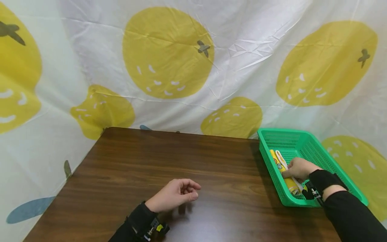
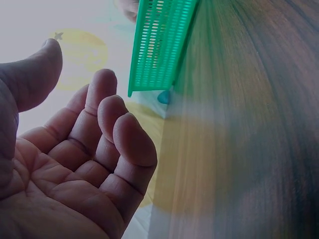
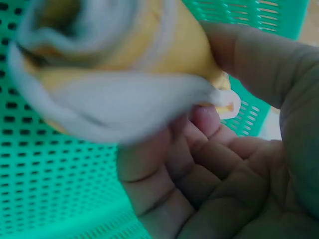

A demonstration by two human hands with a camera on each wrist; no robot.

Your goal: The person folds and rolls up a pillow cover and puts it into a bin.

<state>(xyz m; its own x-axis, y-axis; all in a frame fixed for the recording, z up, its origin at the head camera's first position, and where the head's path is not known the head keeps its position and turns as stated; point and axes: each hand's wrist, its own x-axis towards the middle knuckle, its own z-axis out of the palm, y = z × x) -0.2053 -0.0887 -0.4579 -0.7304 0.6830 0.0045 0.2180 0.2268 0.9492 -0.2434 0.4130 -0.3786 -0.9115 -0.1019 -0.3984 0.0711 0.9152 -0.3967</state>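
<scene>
A yellow rolled cloth with a white band and a small coloured print lies along the left side inside a green basket. My right hand reaches into the basket and grips the roll, thumb on one side and curled fingers on the other. In the right wrist view the rolled cloth shows its coiled end, slightly blurred. My left hand hovers over the table with fingers loosely bent. Nothing lies in its palm in the left wrist view.
The brown wooden table stretches left from the basket. Behind and beside it hangs a white curtain with large yellow fruit prints. The basket's slatted wall rises on the far side of the right hand.
</scene>
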